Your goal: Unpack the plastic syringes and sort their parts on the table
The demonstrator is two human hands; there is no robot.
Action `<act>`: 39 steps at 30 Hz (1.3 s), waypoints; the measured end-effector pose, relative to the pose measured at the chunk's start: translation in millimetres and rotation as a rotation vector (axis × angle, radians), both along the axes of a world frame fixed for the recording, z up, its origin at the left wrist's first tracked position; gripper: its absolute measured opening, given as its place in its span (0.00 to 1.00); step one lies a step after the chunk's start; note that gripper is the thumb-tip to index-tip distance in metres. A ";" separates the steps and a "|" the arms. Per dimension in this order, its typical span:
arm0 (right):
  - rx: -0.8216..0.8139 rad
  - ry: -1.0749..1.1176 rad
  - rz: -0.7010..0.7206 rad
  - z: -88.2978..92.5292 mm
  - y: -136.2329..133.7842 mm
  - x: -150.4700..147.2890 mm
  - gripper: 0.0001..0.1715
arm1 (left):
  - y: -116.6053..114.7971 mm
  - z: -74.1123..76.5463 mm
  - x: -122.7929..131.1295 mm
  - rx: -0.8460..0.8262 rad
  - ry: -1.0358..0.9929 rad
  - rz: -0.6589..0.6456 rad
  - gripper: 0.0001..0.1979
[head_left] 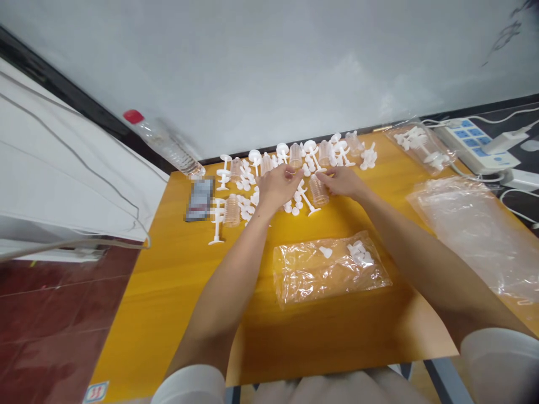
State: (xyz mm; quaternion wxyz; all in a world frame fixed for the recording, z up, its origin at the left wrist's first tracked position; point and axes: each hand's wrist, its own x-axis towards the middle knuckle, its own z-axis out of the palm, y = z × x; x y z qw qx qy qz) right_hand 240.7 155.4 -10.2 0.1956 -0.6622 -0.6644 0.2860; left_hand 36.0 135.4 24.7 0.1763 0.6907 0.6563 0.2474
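My right hand has its fingertips closed at the upper edge of a clear ribbed plastic cylinder, which stands on the table. To its left, my left hand is over the small white plastic pieces, fingers curled together; what they pinch, if anything, is too small to make out. A white plunger with a round disc end lies between the hands. Behind them runs a row of more white plungers, ribbed cylinders and small white pieces. Another cylinder and plunger lie to the left.
A clear bag holding a few white pieces lies in front on the wooden table. More clear bags and a power strip are at right. A red-capped bottle and a blurred-out phone-shaped object are at left.
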 end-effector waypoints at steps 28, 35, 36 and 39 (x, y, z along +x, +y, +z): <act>0.005 -0.096 0.165 8.4 -2.4 -1.2 0.30 | 29.5 -18.4 0.1 -0.057 0.056 -0.145 0.18; 0.013 -0.103 0.170 11.9 -4.5 -1.7 0.30 | 29.1 -9.7 3.5 -0.088 0.063 -0.164 0.17; 0.010 -0.093 0.173 12.7 -5.0 -1.9 0.30 | 29.0 -8.9 2.4 -0.104 0.068 -0.166 0.19; -0.002 -0.076 0.166 14.3 -6.5 -3.4 0.32 | 28.2 -8.0 0.4 -0.135 0.105 -0.179 0.20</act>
